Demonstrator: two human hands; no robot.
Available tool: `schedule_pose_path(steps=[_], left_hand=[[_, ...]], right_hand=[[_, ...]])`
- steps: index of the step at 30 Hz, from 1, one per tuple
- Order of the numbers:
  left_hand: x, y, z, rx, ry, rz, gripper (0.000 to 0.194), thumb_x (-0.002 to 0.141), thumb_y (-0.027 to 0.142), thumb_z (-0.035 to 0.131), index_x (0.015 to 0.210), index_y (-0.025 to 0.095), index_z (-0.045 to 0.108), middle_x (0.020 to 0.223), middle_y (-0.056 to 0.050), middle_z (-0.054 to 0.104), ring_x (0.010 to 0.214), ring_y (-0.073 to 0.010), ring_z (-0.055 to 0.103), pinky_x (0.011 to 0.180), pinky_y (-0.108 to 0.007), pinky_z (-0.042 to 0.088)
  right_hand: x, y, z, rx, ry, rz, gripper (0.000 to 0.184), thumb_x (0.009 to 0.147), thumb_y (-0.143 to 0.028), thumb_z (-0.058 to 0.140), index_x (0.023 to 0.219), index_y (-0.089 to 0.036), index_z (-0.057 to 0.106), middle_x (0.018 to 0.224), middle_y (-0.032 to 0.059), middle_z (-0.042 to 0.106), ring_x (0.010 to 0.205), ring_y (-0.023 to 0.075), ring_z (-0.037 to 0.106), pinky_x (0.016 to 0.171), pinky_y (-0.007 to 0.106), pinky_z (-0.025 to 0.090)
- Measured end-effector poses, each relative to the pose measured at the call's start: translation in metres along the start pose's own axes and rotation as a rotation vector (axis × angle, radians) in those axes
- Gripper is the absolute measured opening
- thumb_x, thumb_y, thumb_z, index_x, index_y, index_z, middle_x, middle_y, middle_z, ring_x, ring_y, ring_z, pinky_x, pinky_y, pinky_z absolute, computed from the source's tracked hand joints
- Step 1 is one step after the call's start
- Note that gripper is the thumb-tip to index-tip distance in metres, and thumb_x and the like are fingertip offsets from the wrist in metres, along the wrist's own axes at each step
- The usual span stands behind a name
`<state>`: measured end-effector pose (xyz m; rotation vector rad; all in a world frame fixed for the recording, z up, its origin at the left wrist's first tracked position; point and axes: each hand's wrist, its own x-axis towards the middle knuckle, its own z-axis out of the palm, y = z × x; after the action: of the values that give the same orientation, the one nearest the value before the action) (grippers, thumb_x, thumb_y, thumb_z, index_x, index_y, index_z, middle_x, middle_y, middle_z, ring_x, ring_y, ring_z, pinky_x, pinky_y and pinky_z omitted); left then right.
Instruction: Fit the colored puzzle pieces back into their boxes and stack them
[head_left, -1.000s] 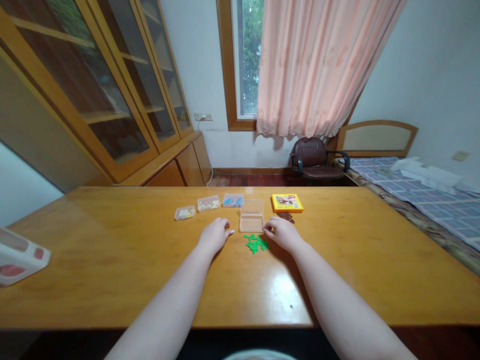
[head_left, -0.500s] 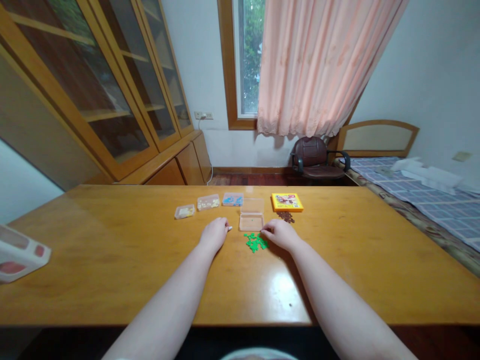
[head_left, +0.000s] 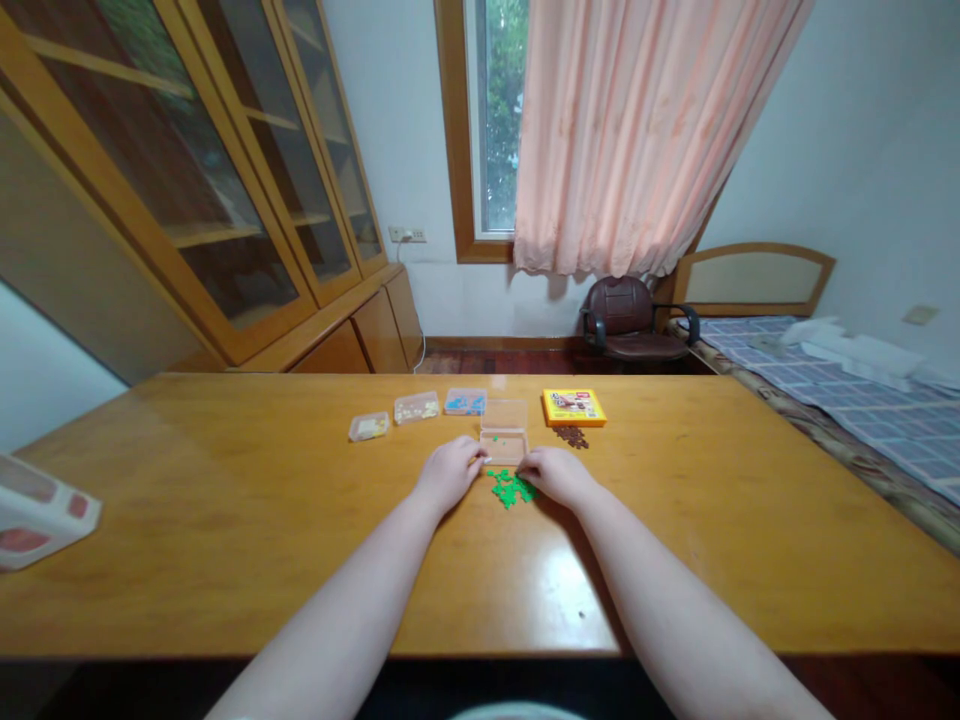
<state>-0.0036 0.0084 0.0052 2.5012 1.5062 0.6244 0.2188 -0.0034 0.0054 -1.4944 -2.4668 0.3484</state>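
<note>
My left hand (head_left: 450,470) is closed in a pinch beside the clear plastic box (head_left: 504,462), with a small white piece (head_left: 487,460) sticking out from its fingertips. The box stands with its lid (head_left: 504,414) raised at the back, and a few tiny green bits lie inside. In front of it is a loose pile of small green pieces (head_left: 510,490) on the table. My right hand (head_left: 553,474) is closed, fingertips down at the upper right of that pile. Whatever is between those fingers is hidden.
Farther back on the wooden table (head_left: 300,540) are a box with blue pieces (head_left: 466,402) and two boxes with pale pieces (head_left: 416,407), (head_left: 369,427). A yellow box (head_left: 574,407) stands behind brown pieces (head_left: 571,437). A white object (head_left: 45,510) is at the left.
My left hand has moved right, up to the box, still with the white piece. My right hand has shifted slightly left over the green pile. Another green piece shows in the box.
</note>
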Motion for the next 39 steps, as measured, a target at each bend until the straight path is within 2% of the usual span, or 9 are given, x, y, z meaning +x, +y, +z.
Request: schedule_pose_path(steps=[4,8,13,22,25,27,31,34,39], left_hand=[[-0.005,0.0,-0.004,0.063,-0.129,0.047,0.015,0.086,0.033,0.054,0.09,0.023,0.066,0.093,-0.003,0.061,0.085,-0.0154,0.058,0.074,-0.024,0.043],[-0.005,0.003,0.0,0.067,-0.171,0.033,0.012,0.084,0.031,0.058,0.09,0.023,0.065,0.095,-0.003,0.06,0.086,-0.0159,0.058,0.074,-0.024,0.043],[-0.003,0.003,0.005,0.081,-0.188,0.021,0.01,0.086,0.027,0.055,0.09,0.022,0.062,0.094,-0.004,0.06,0.086,-0.0161,0.058,0.074,-0.024,0.043],[-0.006,-0.001,0.0,0.05,-0.221,0.056,0.009,0.085,0.027,0.056,0.086,0.021,0.063,0.09,-0.004,0.06,0.082,-0.0158,0.058,0.072,-0.024,0.042],[-0.004,-0.002,-0.003,0.035,-0.19,0.087,0.01,0.085,0.028,0.056,0.087,0.021,0.063,0.09,-0.003,0.061,0.083,-0.0154,0.058,0.073,-0.024,0.043],[-0.001,-0.001,-0.004,0.037,-0.119,0.091,0.011,0.087,0.027,0.053,0.09,0.021,0.063,0.092,-0.003,0.061,0.085,-0.0157,0.058,0.076,-0.025,0.043],[0.007,0.003,0.0,0.056,0.049,-0.003,0.022,0.091,0.026,0.045,0.104,0.021,0.062,0.101,-0.005,0.061,0.094,-0.0176,0.057,0.083,-0.027,0.043],[0.009,0.003,0.005,0.065,0.038,-0.052,0.025,0.091,0.026,0.046,0.109,0.022,0.062,0.104,-0.005,0.061,0.093,-0.0172,0.058,0.082,-0.027,0.044],[0.004,-0.001,0.006,0.006,0.002,-0.046,0.018,0.088,0.025,0.05,0.096,0.021,0.066,0.098,-0.004,0.062,0.09,-0.016,0.058,0.081,-0.026,0.044]], right_hand=[[0.001,-0.003,0.002,-0.086,0.007,0.013,0.022,0.084,-0.024,0.053,0.089,-0.023,0.074,0.089,0.0051,0.071,0.081,0.0183,0.064,0.073,0.024,0.044],[0.002,-0.004,0.003,-0.113,0.006,0.028,0.022,0.084,-0.024,0.052,0.087,-0.021,0.073,0.086,0.0065,0.071,0.078,0.0181,0.064,0.07,0.024,0.043],[0.0,0.0,-0.002,-0.039,0.03,0.029,0.018,0.082,-0.024,0.055,0.084,-0.02,0.072,0.084,0.0054,0.07,0.076,0.0166,0.062,0.068,0.023,0.042],[0.002,0.008,0.002,0.21,0.322,0.14,0.021,0.087,-0.029,0.052,0.095,-0.019,0.069,0.094,0.0063,0.069,0.087,0.017,0.061,0.078,0.026,0.044],[0.001,0.016,-0.002,0.227,0.346,0.221,0.026,0.088,-0.034,0.049,0.095,-0.019,0.069,0.094,0.0063,0.069,0.087,0.0177,0.061,0.078,0.027,0.044],[0.0,0.022,-0.006,0.232,0.358,0.263,0.026,0.088,-0.035,0.049,0.093,-0.019,0.069,0.095,0.0064,0.069,0.087,0.0181,0.061,0.078,0.027,0.044],[-0.001,0.033,-0.011,0.275,0.379,0.31,0.027,0.087,-0.037,0.048,0.087,-0.019,0.069,0.092,0.0067,0.07,0.084,0.019,0.061,0.073,0.027,0.043],[-0.001,0.037,-0.012,0.422,0.43,0.361,0.029,0.084,-0.039,0.049,0.083,-0.018,0.067,0.084,0.0061,0.069,0.078,0.0191,0.062,0.069,0.027,0.043],[0.005,0.042,-0.011,0.793,0.541,0.41,0.038,0.076,-0.051,0.052,0.072,-0.015,0.062,0.066,0.0048,0.063,0.064,0.0165,0.057,0.062,0.026,0.043]])
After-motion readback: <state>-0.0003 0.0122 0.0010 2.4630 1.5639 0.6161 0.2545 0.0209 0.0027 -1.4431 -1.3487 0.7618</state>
